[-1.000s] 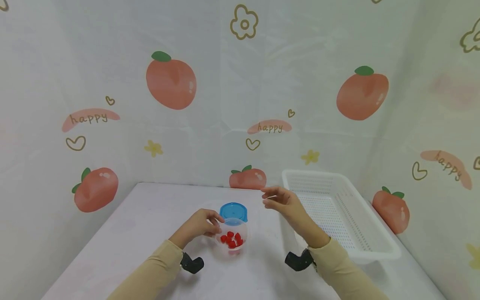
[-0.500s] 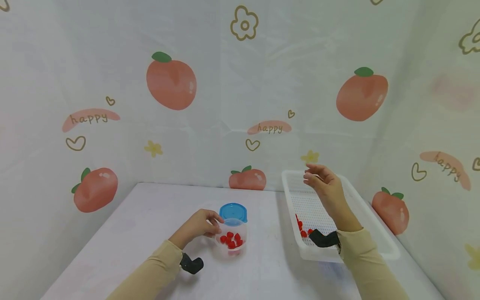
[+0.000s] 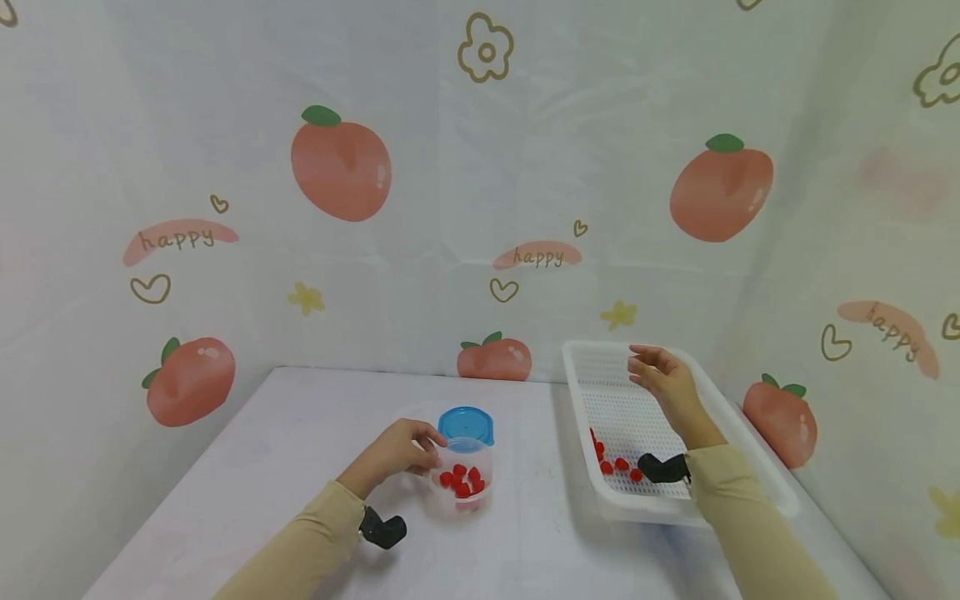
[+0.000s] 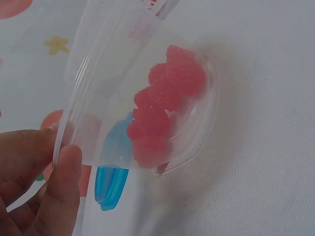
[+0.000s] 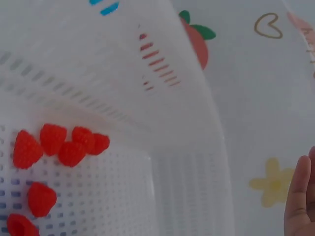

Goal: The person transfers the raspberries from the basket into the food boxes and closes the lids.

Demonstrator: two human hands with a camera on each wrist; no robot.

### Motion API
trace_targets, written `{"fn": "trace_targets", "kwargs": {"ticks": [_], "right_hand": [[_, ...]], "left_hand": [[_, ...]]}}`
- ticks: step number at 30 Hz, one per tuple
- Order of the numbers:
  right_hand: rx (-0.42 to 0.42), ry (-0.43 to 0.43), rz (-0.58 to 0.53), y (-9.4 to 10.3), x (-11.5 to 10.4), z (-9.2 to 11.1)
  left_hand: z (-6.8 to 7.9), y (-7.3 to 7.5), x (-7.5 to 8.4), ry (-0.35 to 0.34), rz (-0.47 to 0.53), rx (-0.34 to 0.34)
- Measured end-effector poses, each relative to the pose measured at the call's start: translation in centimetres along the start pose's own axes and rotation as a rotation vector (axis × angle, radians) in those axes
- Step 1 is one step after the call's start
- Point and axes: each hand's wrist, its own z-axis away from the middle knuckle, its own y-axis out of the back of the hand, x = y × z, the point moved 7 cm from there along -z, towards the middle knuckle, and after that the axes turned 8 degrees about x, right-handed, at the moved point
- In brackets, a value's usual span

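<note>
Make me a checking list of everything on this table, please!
Surface: white table, bare where visible.
Job's things: clear container holding red raspberries, blue lid just behind it; white basket with more raspberries in its near corner.
Clutter: nothing seen.
Hands: left hand grips the container's rim; right hand hovers over the basket, fingers relaxed, holding nothing.
Cables: nothing seen; a black wrist camera mount on each arm.
Surroundings: white backdrop printed with orange fruits, hearts, flowers and "happy".
</note>
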Motion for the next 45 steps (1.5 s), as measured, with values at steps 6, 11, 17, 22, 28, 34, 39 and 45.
{"fn": "trace_targets", "kwargs": {"ticks": [6,11,17,22,28,34,39,45], "right_hand": [[-0.102,-0.090,0.245,0.6,2.9,-0.6],[-0.317,-0.170,0.367,0.0,4.7,-0.4],[-0.515,-0.301,0.441,-0.2,6.9,0.8],[-0.594,-0.422,0.506,0.2,8.6,1.7],[-0.603,-0.583,0.571,0.7,10.1,2.6],[-0.617,-0.640,0.674,0.7,10.8,3.2],[-0.617,-0.676,0.777,0.6,10.9,3.7],[-0.609,-0.686,0.821,0.5,11.0,3.8]], "left_hand": [[-0.1,0.0,-0.1,0.008,0.000,0.001],[-0.1,0.0,-0.1,0.002,0.000,-0.001],[-0.1,0.0,-0.1,-0.012,-0.005,-0.003],[-0.1,0.0,0.0,-0.006,-0.012,-0.002],[0.0,0.0,0.0,0.005,-0.012,-0.004],[-0.1,0.0,-0.1,0.007,-0.006,-0.004],[-0.1,0.0,-0.1,0.000,-0.013,-0.007],[-0.1,0.0,-0.1,-0.003,-0.012,-0.009]]}}
